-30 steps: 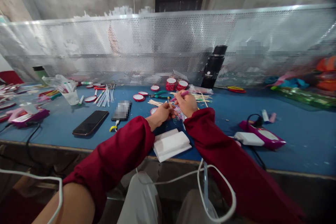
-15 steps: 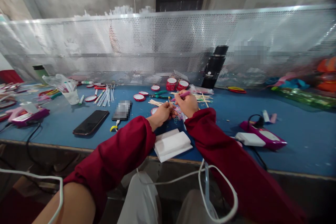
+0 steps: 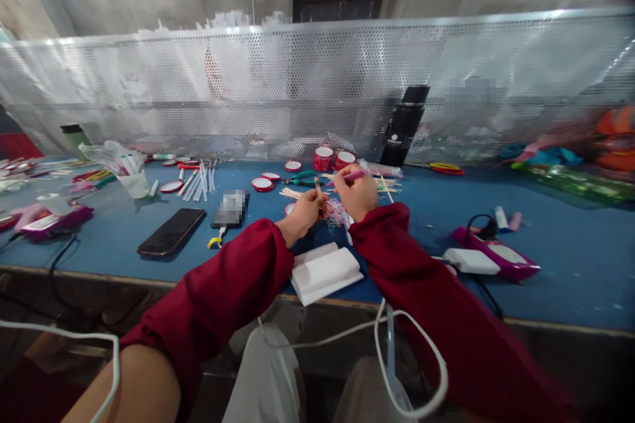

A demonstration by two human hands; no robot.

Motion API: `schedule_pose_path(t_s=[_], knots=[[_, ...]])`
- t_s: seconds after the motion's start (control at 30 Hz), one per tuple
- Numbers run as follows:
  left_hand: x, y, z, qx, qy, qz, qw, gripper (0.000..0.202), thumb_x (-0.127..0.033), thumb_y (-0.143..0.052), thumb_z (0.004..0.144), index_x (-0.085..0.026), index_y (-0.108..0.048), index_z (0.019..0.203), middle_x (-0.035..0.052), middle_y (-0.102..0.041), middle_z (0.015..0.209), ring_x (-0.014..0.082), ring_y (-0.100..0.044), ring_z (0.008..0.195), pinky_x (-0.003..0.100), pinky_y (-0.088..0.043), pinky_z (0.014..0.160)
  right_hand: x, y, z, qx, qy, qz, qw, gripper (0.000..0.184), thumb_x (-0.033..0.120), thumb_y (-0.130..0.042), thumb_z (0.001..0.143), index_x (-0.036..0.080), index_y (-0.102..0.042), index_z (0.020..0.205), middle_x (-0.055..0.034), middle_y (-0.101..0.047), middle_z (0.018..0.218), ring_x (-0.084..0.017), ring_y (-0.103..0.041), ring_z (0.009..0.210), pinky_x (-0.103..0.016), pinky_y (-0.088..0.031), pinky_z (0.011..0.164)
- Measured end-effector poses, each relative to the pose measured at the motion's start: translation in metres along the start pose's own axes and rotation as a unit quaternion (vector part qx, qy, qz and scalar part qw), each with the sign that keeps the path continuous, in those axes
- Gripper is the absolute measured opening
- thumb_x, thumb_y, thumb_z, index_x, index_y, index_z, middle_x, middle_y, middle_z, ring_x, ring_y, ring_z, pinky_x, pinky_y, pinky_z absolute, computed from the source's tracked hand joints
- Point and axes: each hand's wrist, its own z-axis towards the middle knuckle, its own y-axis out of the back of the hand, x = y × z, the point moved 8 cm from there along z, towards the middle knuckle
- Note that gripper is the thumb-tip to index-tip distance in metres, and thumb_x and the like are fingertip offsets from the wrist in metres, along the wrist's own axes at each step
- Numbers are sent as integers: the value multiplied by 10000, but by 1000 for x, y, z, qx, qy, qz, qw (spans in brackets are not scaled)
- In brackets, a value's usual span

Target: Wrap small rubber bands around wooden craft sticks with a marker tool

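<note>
My left hand (image 3: 306, 211) is closed around a short wooden stick (image 3: 317, 186) that stands up out of its fingers. Just to its right, my right hand (image 3: 356, 193) pinches a thin pink stick (image 3: 351, 176) that points up and to the right. Both hands hover above the blue table (image 3: 124, 238), over a small tangle of pale coloured thread or bands (image 3: 338, 213). A white folded block (image 3: 325, 271) lies on the table edge right below my wrists.
A black phone (image 3: 171, 231) lies at the left. Red-rimmed tape rolls (image 3: 323, 158), loose wooden sticks (image 3: 292, 193) and a black bottle (image 3: 403, 125) stand behind my hands. A purple-and-white device (image 3: 496, 258) sits at the right. A perforated metal screen (image 3: 317, 86) closes the back.
My right hand has lifted slightly and drawn a little away from my left, with the pink stick tilted higher. The left hand has hardly moved.
</note>
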Motion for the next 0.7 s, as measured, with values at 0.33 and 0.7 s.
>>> schedule_pose_path(t_s=[0.33,0.7], knots=[[1,-1,0,-2,1,-8,1000,139,-175,-538,968,-178,-534,829,-23,-589,601,77,-496,458,197,-287,461,6,-7,-3,16,26,58,998,175,369,-557,853,254,-539,722,-23,-676,656,-204,-632,633,-310,-439,603],[0,-3,0,-2,-4,-3,1000,122,-154,-551,947,-170,-549,826,-17,-596,609,74,-496,456,198,-273,450,6,-9,-4,23,22,38,999,179,371,-542,853,260,-518,715,-12,-665,620,-195,-625,604,-307,-446,603]])
